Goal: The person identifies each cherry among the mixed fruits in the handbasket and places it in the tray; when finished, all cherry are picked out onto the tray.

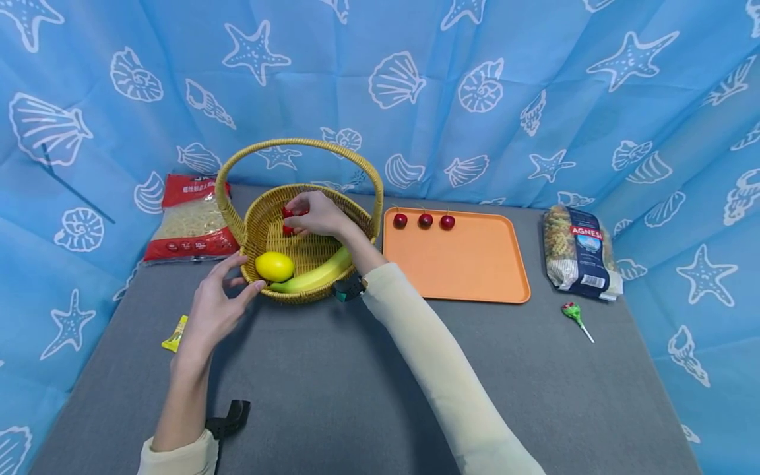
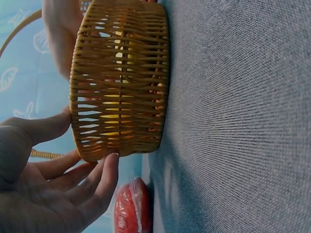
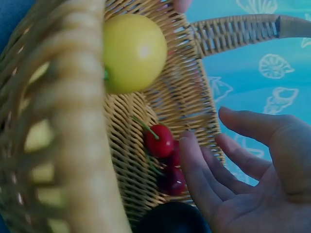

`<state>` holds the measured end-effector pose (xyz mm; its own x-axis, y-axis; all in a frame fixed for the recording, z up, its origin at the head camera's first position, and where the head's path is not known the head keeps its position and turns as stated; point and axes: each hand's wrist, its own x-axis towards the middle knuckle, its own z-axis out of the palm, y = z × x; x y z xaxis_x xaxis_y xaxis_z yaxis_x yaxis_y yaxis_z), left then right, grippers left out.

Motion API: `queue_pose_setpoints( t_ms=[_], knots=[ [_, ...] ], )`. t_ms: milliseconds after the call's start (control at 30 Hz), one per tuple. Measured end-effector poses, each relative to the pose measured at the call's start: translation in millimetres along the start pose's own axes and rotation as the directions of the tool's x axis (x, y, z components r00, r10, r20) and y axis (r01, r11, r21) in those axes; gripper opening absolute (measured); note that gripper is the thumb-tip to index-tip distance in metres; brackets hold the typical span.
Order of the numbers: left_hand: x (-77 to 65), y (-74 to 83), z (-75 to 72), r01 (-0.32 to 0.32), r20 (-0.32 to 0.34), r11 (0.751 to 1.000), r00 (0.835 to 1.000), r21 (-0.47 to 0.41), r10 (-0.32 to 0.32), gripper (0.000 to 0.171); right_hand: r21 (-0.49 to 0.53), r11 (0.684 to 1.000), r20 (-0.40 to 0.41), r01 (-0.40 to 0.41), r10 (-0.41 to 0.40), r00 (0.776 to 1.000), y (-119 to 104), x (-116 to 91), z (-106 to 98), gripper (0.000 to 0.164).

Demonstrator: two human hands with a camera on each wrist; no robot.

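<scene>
A wicker basket (image 1: 304, 297) with a tall arched handle stands on the table. My left hand (image 1: 216, 303) grips its near left side, thumb at the rim and fingers against the outer wall in the left wrist view (image 2: 58, 189). Inside lie a lemon (image 1: 274, 266), a banana (image 1: 315, 276) and several red cherries (image 3: 159, 141). My right hand (image 1: 317, 214) is over the cherries in the basket; the right wrist view shows its fingers (image 3: 194, 165) loosely extended beside them, holding nothing. A dark round thing (image 3: 171, 221) sits at the bottom edge of that view.
Right of the basket lies an orange tray (image 1: 463, 264) with three cherries (image 1: 425, 221) along its far edge. A pasta bag (image 1: 578, 254) and a lollipop (image 1: 573, 313) are farther right. A red noodle bag (image 1: 192, 221) and a yellow packet (image 1: 175, 334) lie left.
</scene>
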<state>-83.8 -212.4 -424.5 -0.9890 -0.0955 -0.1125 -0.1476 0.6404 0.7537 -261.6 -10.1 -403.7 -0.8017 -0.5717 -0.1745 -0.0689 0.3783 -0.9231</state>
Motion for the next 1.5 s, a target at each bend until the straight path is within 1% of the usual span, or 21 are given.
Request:
queue_pose_setpoints(
  t_ms=[167,267,333,467,567,667,833,1033,1167,1300,1500],
  knots=[
    [0.4,-0.8,0.0,-0.013,0.001,1.000,1.000,0.004,0.013,0.066,0.010,0.998,0.049,-0.062,0.061,0.997,3.7,7.9,7.7,0.048],
    [0.2,-1.0,0.1,-0.015,0.002,1.000,1.000,0.002,0.015,0.066,0.009,0.995,0.093,-0.098,0.097,0.991,5.3,9.9,11.0,0.052],
    [0.1,-0.6,0.3,-0.014,0.004,1.000,1.000,0.000,0.014,0.066,-0.005,0.993,0.108,-0.122,0.121,0.987,5.9,10.4,12.7,0.054],
    [0.1,0.5,1.1,-0.015,0.000,1.000,1.000,-0.003,0.015,0.067,-0.046,0.983,0.095,-0.176,0.180,0.979,8.1,12.0,15.9,0.052],
    [0.2,0.9,1.6,-0.014,-0.003,1.000,1.000,-0.003,0.014,0.066,-0.061,0.980,0.073,-0.191,0.195,0.978,9.9,12.6,17.9,0.048],
    [0.4,0.7,1.8,-0.009,-0.001,1.000,1.000,-0.002,0.009,0.067,-0.061,0.984,0.066,-0.169,0.173,0.983,10.7,12.0,18.9,0.044],
    [0.5,-0.6,1.8,-0.002,0.009,1.000,1.000,-0.002,0.002,0.068,-0.022,0.992,0.063,-0.122,0.123,0.990,9.9,7.1,18.1,0.040],
    [-1.1,-1.3,0.2,0.000,0.008,1.000,1.000,-0.006,0.000,0.068,-0.018,0.999,0.055,-0.046,0.047,0.997,4.5,-6.2,13.3,0.038],
    [-0.9,-0.8,0.0,0.000,0.006,1.000,1.000,-0.009,0.000,0.067,-0.029,0.999,0.043,0.032,-0.031,0.999,1.2,-22.8,7.8,0.037],
    [-0.2,-0.3,0.8,0.003,0.006,1.000,1.000,-0.011,-0.003,0.067,-0.063,0.994,0.023,0.090,-0.089,0.996,0.1,-42.2,-0.9,0.034],
    [-0.1,-0.2,1.1,0.006,-0.006,1.000,1.000,-0.014,-0.006,0.067,0.000,0.990,0.021,0.141,-0.141,0.990,-4.5,-78.1,-16.8,0.031]
  ],
)
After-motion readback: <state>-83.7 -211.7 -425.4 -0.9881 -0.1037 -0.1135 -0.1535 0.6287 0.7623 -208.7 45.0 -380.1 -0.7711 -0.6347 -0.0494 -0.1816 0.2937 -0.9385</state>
